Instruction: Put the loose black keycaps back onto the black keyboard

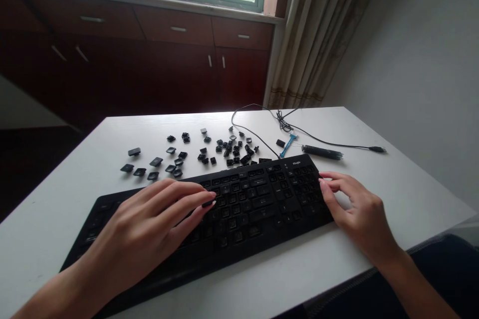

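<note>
A black keyboard (258,214) lies slantwise on the white table, many of its key positions bare of caps. Over its middle, my left hand (157,219) is closed, pinching a small black keycap (208,203) between thumb and fingertips. At the keyboard's right edge, my right hand (355,207) grips the frame with thumb and fingers. Loose black keycaps (236,148) are scattered behind the keyboard, several more (156,161) lying farther left. What lies under my left palm is hidden.
Behind the keyboard are a blue keycap puller (288,145), a black brush (322,152) and the keyboard's cable (329,139) with its USB plug (377,149). The white table (404,184) ends near my right forearm. Cabinets (179,70) and a curtain (310,35) stand beyond.
</note>
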A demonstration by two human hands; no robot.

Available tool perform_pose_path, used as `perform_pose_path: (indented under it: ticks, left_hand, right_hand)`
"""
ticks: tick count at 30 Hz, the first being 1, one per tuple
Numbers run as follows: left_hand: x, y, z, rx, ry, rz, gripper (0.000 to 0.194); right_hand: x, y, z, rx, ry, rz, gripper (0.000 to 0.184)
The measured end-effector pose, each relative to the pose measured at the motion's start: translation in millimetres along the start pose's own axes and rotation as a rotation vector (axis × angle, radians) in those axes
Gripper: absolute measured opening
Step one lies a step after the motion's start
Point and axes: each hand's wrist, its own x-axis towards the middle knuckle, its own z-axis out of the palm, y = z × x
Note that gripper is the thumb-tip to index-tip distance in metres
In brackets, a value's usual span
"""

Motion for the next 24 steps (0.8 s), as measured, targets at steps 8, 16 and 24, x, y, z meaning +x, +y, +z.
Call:
perform_pose_path:
  ticks: [8,16,24]
  left_hand:
    - [-3,-4,0.9,-0.002,-0.013,-0.013,0.031]
    - [-1,-3,1.3,-0.007,-0.015,-0.001,0.03]
    - [0,-2,2.3,-0.026,-0.039,-0.028,0.026]
  right_hand:
    - [73,18,16,-0.072,-0.001,0.084,0.041]
    - [94,21,54,-0.277,-0.126,-0.01,0.038]
    - [89,20,57,-0.358,-0.169,-0.087,0.033]
